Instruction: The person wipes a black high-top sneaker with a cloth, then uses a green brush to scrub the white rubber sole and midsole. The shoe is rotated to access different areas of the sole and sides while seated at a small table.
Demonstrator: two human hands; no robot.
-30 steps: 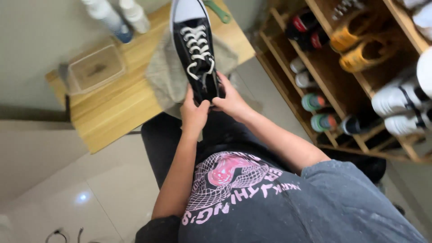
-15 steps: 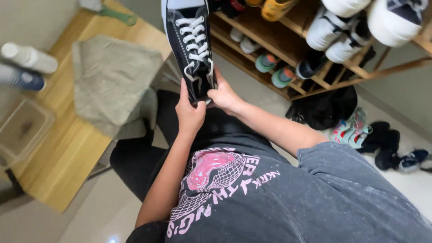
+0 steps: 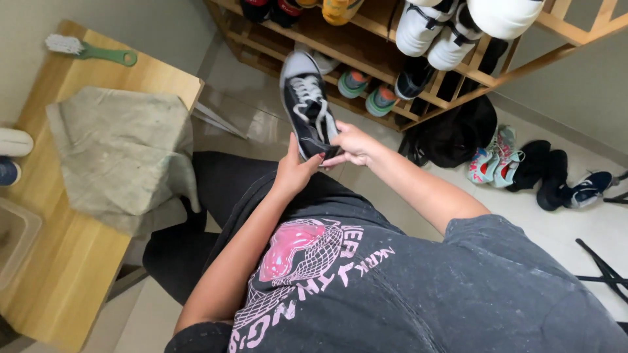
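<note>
A wooden shoe rack [image 3: 366, 49] stands ahead, a wooden counter [image 3: 72, 261] to the left with a grey cloth [image 3: 121, 157] and a green brush [image 3: 88, 49] on it. Both hands, left hand [image 3: 294, 171] and right hand [image 3: 350, 144], are closed around the heel of a black sneaker [image 3: 307, 108], held up in front of the rack; the fingers' exact grip seems partly hidden.

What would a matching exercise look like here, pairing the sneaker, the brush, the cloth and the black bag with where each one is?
Things:
1. sneaker
2. brush
3. cloth
4. black bag

Places:
A. on the floor under the shoe rack
B. spread over the table's near edge
C. held by the left hand and right hand
D. at the table's far corner

Pairs: 1-C, 2-D, 3-B, 4-A
</note>
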